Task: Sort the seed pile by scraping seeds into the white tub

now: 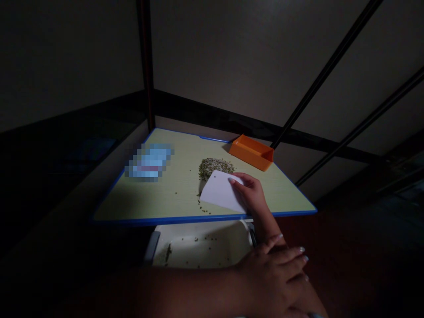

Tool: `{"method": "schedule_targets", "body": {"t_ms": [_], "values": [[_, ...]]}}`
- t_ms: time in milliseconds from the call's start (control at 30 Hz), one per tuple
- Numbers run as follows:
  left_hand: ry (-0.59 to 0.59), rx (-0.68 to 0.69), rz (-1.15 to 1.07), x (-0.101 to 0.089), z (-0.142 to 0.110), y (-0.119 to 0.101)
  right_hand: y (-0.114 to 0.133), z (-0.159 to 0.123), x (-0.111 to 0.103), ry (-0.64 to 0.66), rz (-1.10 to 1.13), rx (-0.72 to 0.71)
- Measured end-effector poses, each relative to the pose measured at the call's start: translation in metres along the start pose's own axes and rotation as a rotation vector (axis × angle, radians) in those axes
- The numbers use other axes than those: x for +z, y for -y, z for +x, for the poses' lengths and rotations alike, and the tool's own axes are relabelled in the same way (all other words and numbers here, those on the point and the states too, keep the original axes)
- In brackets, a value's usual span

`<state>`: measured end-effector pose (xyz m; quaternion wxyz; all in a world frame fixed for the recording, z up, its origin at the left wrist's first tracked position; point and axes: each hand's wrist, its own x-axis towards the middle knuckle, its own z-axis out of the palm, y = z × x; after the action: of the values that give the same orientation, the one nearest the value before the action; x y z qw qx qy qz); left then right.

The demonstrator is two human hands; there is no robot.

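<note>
Across the blue-edged counter (185, 219), the items sit in a workable layout. A white tub (202, 249) stands just below the near edge, positioned to catch anything passing over that edge; stray grains (205, 240) lie inside it. An orange scoop (251, 153) rests near the far right edge, within easy reach of the pile of green-brown grains (216, 168) at mid-counter. A blurred blue packet (149, 162) lies well left of the pile, apart from the working area; its details cannot be read. A white plastic scraper (218, 192) lies flat against the near side of the pile. The right hand (250, 194) steadies it, the grip pressed down along one edge, fingers on top; the thumb is hidden, so a pinch cannot be confirmed. The left hand (273, 276) lies across the right forearm (266, 221), fingers loosely together, holding nothing visible.
</note>
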<state>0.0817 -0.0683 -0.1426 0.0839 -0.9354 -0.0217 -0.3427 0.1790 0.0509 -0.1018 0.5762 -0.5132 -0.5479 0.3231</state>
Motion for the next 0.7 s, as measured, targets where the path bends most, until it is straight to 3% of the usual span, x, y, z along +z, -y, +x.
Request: {"method": "schedule_targets", "body": {"t_ms": [700], "values": [[0.027, -0.013, 0.023, -0.0037, -0.0031, 0.0037, 0.0027, -0.0004, 0.0041, 0.045, -0.059, -0.095]]}}
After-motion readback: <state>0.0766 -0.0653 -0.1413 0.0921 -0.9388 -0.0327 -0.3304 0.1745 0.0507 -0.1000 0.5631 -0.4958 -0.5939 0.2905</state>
